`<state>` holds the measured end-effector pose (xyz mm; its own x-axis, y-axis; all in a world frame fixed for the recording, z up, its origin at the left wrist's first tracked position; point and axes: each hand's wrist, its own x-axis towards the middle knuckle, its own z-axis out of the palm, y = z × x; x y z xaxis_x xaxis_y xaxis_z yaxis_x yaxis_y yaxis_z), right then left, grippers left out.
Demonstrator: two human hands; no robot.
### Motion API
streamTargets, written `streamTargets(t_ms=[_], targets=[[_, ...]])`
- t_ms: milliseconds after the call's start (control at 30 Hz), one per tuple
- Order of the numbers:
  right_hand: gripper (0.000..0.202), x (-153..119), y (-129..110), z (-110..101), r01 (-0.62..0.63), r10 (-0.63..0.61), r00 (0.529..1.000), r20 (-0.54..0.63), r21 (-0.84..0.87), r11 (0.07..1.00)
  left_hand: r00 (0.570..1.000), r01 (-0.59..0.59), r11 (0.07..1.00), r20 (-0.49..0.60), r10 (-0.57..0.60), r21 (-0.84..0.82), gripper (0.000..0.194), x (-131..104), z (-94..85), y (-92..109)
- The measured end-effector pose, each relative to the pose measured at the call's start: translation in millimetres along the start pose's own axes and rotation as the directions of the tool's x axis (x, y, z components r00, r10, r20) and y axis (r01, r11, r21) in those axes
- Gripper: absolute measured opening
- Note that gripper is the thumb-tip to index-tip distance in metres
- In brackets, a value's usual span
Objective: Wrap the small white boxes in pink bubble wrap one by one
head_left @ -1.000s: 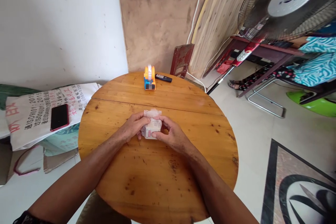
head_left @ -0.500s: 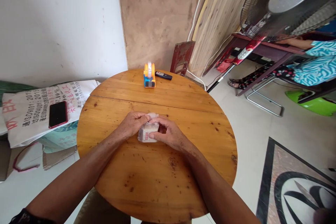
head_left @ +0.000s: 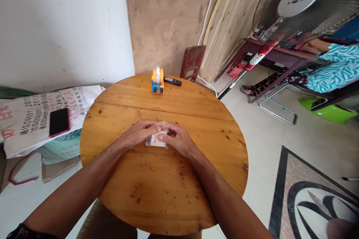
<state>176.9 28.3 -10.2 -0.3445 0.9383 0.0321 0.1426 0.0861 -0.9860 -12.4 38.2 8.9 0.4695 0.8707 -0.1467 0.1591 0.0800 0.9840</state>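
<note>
Packet (head_left: pixel 155 141), boxy, white, plastic-wrapped, grasped by bare left hand (head_left: pixel 140 133) and bare right hand (head_left: pixel 178 140) atop round brown wooden desk (head_left: pixel 157 186).

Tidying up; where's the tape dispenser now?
In the head view, the tape dispenser stands near the far edge of the table, just left of a slim black object.

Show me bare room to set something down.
Bare wood on the table: right of the right hand; between the wrapped packet and near edge; left of the tape dispenser. Crowded: the middle, where the left hand and right hand hold the packet, and the far side, with a black device beside the dispenser.
</note>
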Motion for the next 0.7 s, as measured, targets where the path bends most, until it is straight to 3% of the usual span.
streamTargets(t_ms=[133,233,400,533,700], targets=[[0.037,-1,0,-3,-0.037,0.034,0.998,0.053,0.048,0.998,0.988,0.008,0.998,0.157,0.002,-0.066,0.037,-1,-6.8,3],[0.034,-2,-3,-11,0.015,-0.016,0.997,0.07,0.007,1.0,0.977,-0.003,0.994,0.212,0.027,-0.113,0.041,1,-8.7,-1],[0.024,-3,-9,-22,0.205,-0.203,0.979,0.03,-0.111,0.973,0.98,0.031,0.991,0.2,-0.005,-0.127,0.04,4,-7.0,-8],[0.02,-1,-5,-21,0.178,-0.185,0.98,-0.068,-0.095,0.979,0.984,0.031,0.993,0.18,-0.01,-0.113,0.037,4,-6.1,-10],[0.041,7,-1,-16,0.21,-0.237,0.958,-0.158,-0.17,0.963,0.985,0.029,0.996,0.173,-0.015,-0.079,0.037,3,-5.1,-7]])
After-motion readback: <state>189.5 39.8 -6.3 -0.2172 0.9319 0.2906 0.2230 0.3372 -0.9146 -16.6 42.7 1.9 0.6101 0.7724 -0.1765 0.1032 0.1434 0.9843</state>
